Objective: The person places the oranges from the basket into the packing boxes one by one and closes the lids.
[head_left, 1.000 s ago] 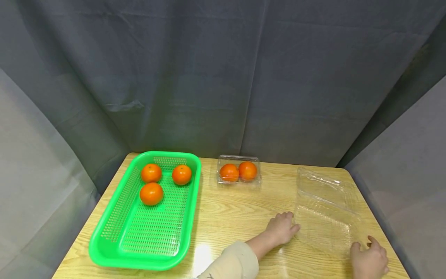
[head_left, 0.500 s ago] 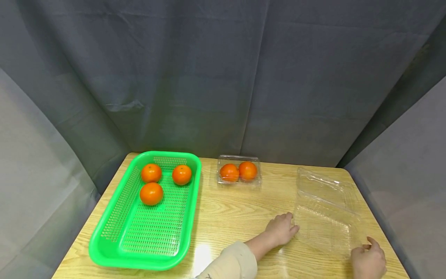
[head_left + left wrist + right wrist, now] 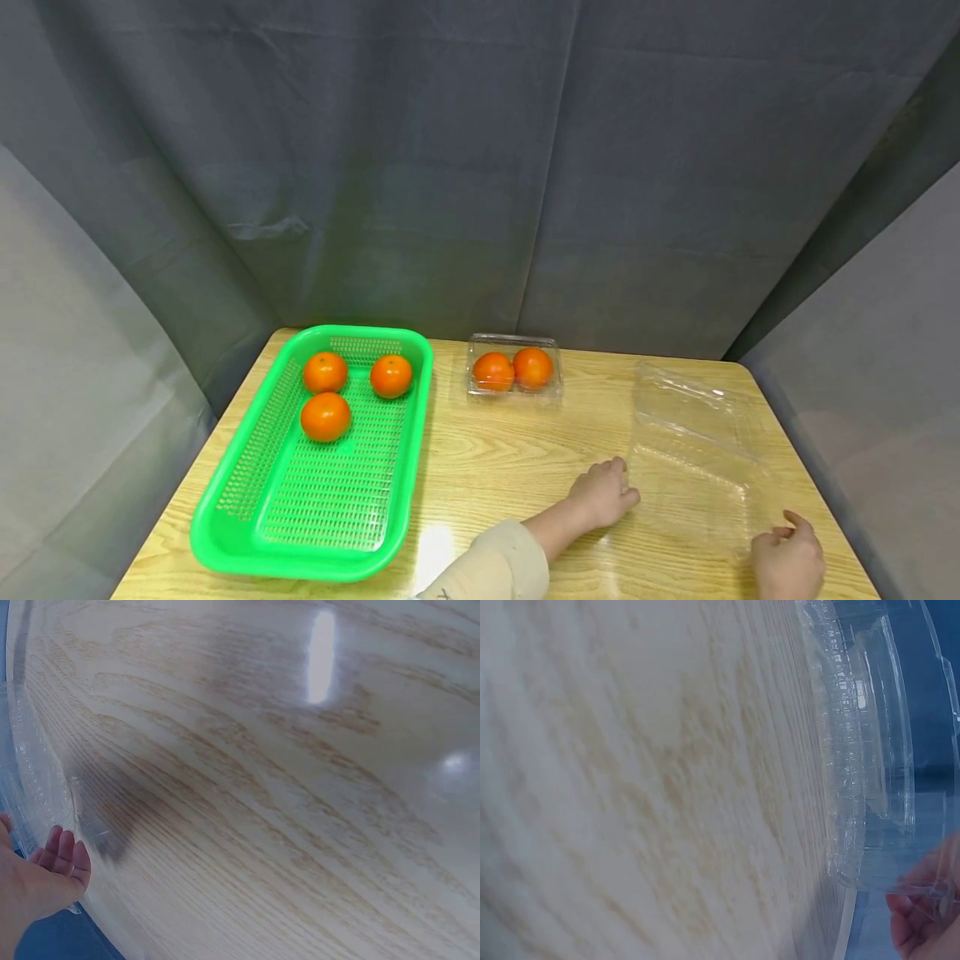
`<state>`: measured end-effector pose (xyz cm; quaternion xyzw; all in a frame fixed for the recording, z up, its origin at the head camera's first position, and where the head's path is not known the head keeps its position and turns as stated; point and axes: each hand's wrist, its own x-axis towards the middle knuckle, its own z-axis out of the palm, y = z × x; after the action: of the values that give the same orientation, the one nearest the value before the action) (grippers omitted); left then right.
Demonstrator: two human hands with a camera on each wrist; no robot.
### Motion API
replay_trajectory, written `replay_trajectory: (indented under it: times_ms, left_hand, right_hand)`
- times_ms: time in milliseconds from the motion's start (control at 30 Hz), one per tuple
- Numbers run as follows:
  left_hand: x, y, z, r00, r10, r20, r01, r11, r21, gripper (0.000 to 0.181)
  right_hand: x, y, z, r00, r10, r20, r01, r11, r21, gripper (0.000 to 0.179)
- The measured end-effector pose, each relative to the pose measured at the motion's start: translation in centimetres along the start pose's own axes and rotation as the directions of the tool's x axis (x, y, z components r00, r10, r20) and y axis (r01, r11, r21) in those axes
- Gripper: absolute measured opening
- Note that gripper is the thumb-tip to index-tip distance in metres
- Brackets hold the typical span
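Observation:
A clear plastic clamshell container (image 3: 697, 471), its lid folded back, lies at the right of the wooden table. At its left edge my left hand (image 3: 603, 493) pinches the rim between thumb and fingers. My right hand (image 3: 787, 557) grips the near right corner, with curled fingers at the plastic rim in the right wrist view. Two oranges (image 3: 533, 368) sit side by side in a second, smaller-looking clear box (image 3: 480, 342) at the back of the table. Three more oranges (image 3: 326, 417) lie in the far half of a green perforated basket (image 3: 410, 467) on the left.
The light wooden table (image 3: 495, 450) carries everything. Grey curtains (image 3: 390, 167) stand behind it and along both sides. A cream sleeve (image 3: 502, 562) covers the left forearm near the front edge.
Both hands and the open clamshell container have shifted slightly to the left. Basket, oranges and the box at the back have stayed put.

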<state>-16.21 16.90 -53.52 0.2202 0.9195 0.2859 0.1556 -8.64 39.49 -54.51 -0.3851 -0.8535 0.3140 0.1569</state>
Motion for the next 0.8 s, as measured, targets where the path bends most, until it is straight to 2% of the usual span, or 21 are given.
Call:
replay_trajectory:
  times_ms: [133, 467, 633, 800]
  left_hand:
    - [0.1, -0.1, 0.0, 1.0, -0.015, 0.001, 0.015, 0.999, -0.036, 0.045]
    - [0.0, -0.5, -0.2, 0.999, -0.024, 0.025, 0.027, 0.988, -0.153, 0.051]
    - [0.0, -0.8, -0.3, 0.999, -0.044, 0.018, 0.047, 0.961, -0.272, 0.053]
    - [0.2, -1.2, -0.3, 0.998, -0.062, 0.008, 0.06, 0.924, -0.377, 0.054]
  right_hand:
    - [0.1, -0.1, 0.0, 0.998, 0.024, 0.054, -0.024, 1.0, -0.015, 0.051]
    - [0.0, 0.1, 0.0, 0.992, 0.033, 0.125, -0.028, 0.999, -0.041, 0.052]
    - [-0.3, 0.1, 0.2, 0.993, 0.019, 0.121, -0.013, 0.999, -0.05, 0.051]
    - [-1.0, 0.0, 0.5, 0.997, 0.005, 0.071, -0.001, 0.999, -0.043, 0.051]
